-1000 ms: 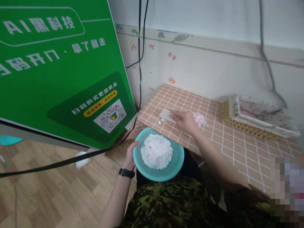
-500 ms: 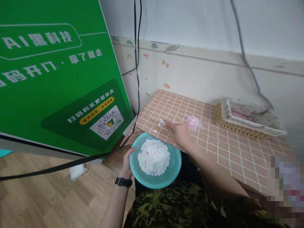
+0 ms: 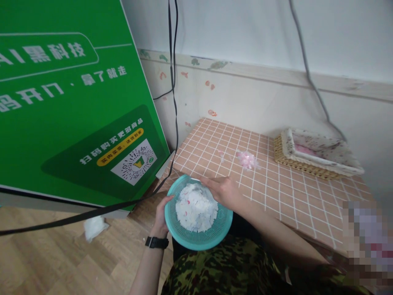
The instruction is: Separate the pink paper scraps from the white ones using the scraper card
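My left hand [image 3: 161, 213], with a black band on its wrist, grips the left rim of a teal plastic colander [image 3: 198, 241]. Inside it lies a heap of small white paper scraps [image 3: 196, 209] with a few red bits. My right hand [image 3: 222, 190] is palm down at the colander's far rim, fingers stretched out toward the left over the table's front edge. A white scrap [image 3: 194, 179] shows at its fingertips. Beyond that hand, a small pile of pink shiny shreds [image 3: 247, 160] sits on the checked tablecloth [image 3: 276, 196].
A wicker basket [image 3: 307, 168] with a cloth lining stands on the table's right, by the wall. To the left rises a green printed panel [image 3: 76, 102], with a black strap [image 3: 175, 106] hanging before it. White crumpled plastic [image 3: 95, 227] lies on the wooden floor.
My right hand has drawn back from the tabletop to the colander's far rim. The white scraps that lay on the cloth near the edge are gone from there. My left hand keeps its hold.
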